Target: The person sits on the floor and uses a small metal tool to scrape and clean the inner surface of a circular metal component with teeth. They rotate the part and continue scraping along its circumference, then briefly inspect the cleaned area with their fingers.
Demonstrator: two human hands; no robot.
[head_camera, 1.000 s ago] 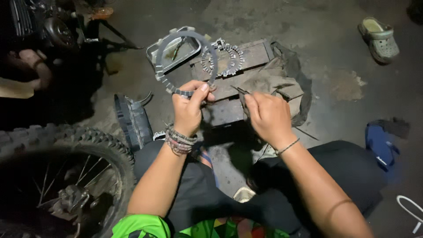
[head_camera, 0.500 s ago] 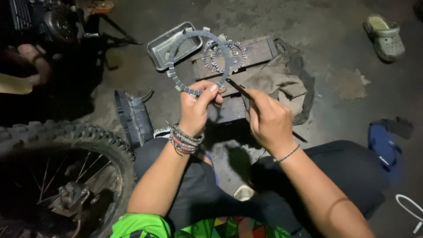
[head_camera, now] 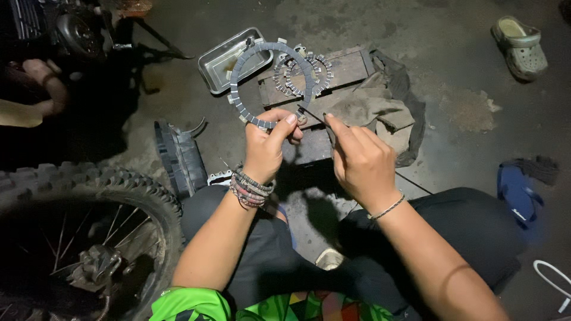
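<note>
My left hand (head_camera: 267,142) pinches the lower edge of a grey ring-shaped clutch plate (head_camera: 241,77) with small pads round it, held upright over the floor. My right hand (head_camera: 360,157) is closed on a thin dark pointed tool (head_camera: 313,116) whose tip touches the ring's lower right part. Behind the ring, two toothed clutch discs (head_camera: 318,74) lie on a wooden block (head_camera: 351,65). A shallow metal tray (head_camera: 217,59) sits on the floor to the left of the block.
A knobby motorcycle wheel (head_camera: 89,184) fills the lower left. A dirty rag (head_camera: 380,107) drapes over the block's right side. A black rubber piece (head_camera: 178,154) lies near my left knee. A clog (head_camera: 520,44) and a blue sandal (head_camera: 517,193) lie at right. Another person's hand (head_camera: 44,83) shows at far left.
The ring has been turned more upright and face-on in my left hand. My right hand has brought the thin tool up against the ring's edge.
</note>
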